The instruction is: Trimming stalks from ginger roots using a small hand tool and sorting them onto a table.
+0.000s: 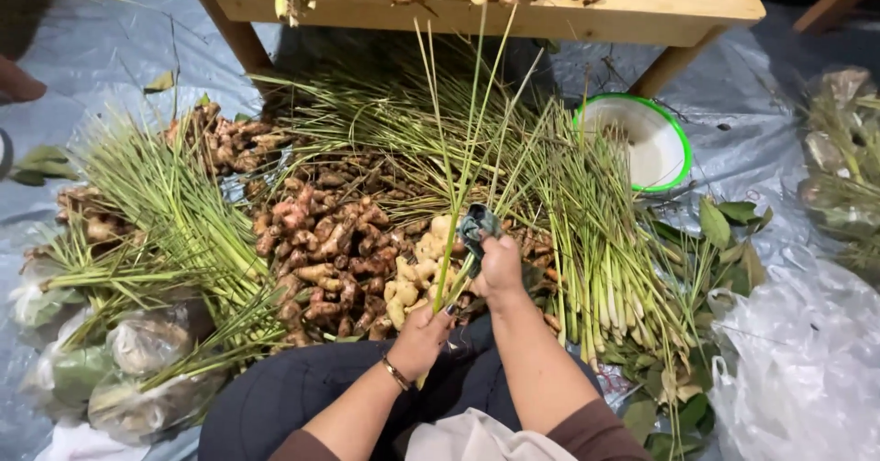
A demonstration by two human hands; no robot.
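The left hand (420,340) has its grip closed around the base of a small lemongrass bunch (463,163), whose thin green blades rise and fan out toward the desk (678,7). The right hand (500,268), just above and beside it, pinches a dark green tie (477,227) against the stalks; its grip is narrow, shut on the tie. The bunch stands nearly upright over the person's lap, in front of a heap of brown and pink roots (330,241) on the floor. A few pale roots (412,282) lie right next to the left hand. More lemongrass (596,241) lies in a thick pile to the right, and another pile (174,214) to the left. A white bowl (674,163) with a green rim sits near the desk leg. Clear bags (137,351) of greens rest at lower left, and a white plastic bag (797,369) at lower right. Loose leaves (724,227) lie by the bowl. Gray plastic sheeting (101,49) covers the floor.
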